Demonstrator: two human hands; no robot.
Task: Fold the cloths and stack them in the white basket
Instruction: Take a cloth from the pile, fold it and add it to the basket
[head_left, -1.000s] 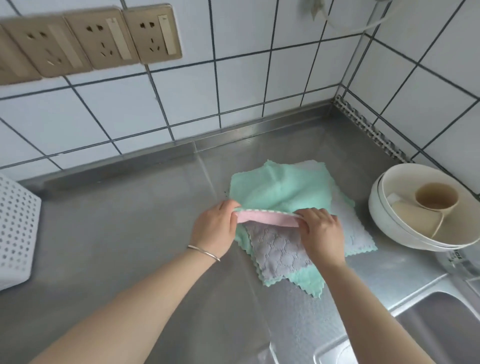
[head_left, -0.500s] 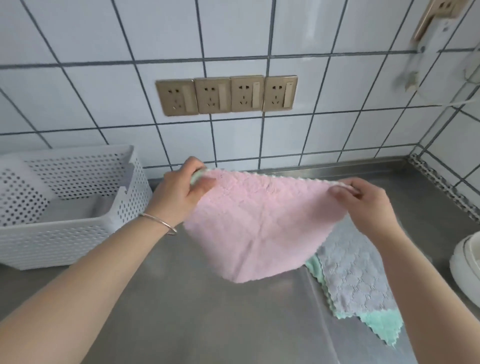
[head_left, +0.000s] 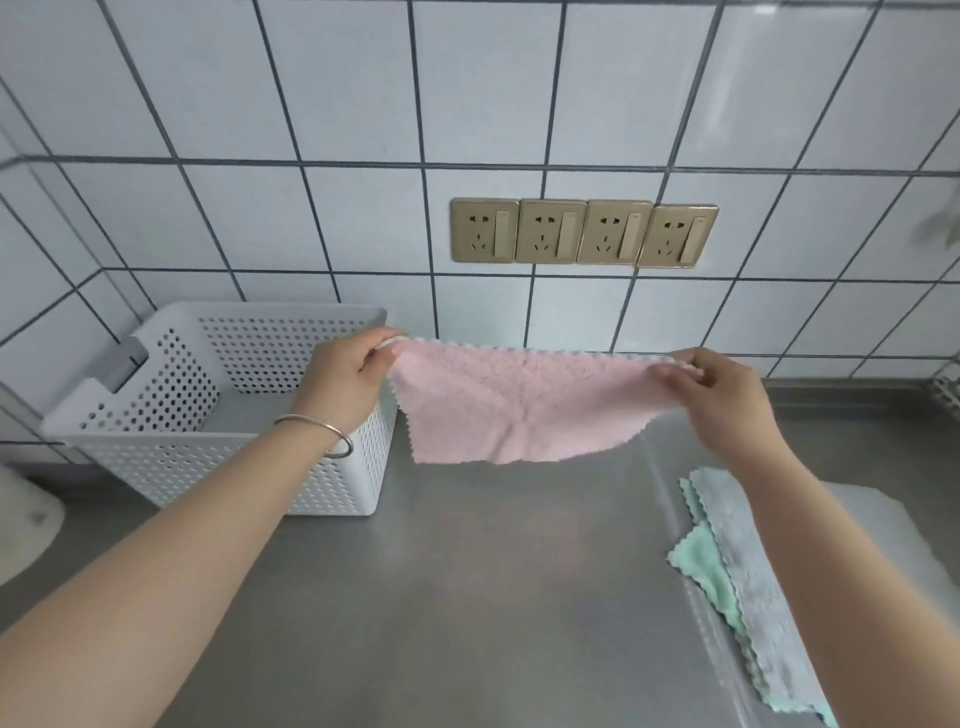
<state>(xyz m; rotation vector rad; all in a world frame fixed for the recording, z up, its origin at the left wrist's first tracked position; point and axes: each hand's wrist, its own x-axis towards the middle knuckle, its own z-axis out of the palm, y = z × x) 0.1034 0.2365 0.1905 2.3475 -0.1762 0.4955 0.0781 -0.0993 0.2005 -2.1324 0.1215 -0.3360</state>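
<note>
Nearest the camera, two bare forearms reach out over a steel counter (head_left: 467, 597). Using the white basket (head_left: 171, 457) as the landmark: it stands on the counter at the left, against the tiled wall, and the left forearm crosses in front of its near wall, a thin metal bangle (head_left: 332, 434) on the wrist. Well to the right of the basket, partly hidden under the right forearm, a grey cloth (head_left: 748, 571) lies flat on the counter on top of a green cloth (head_left: 701, 566), whose scalloped edge shows on its left side.

Farther out, just right of the basket's right wall, a pink cloth (head_left: 519, 405) hangs spread in the air above the counter, clear of it. The left hand (head_left: 348, 376) pinches its upper left corner, fingers closed on the fabric right by the basket's rim. The right hand (head_left: 727, 400) pinches the upper right corner the same way, so the top edge runs taut between them.

Beyond, on the wall up and to the right of the basket, sits a row of four gold sockets (head_left: 584, 233).
</note>
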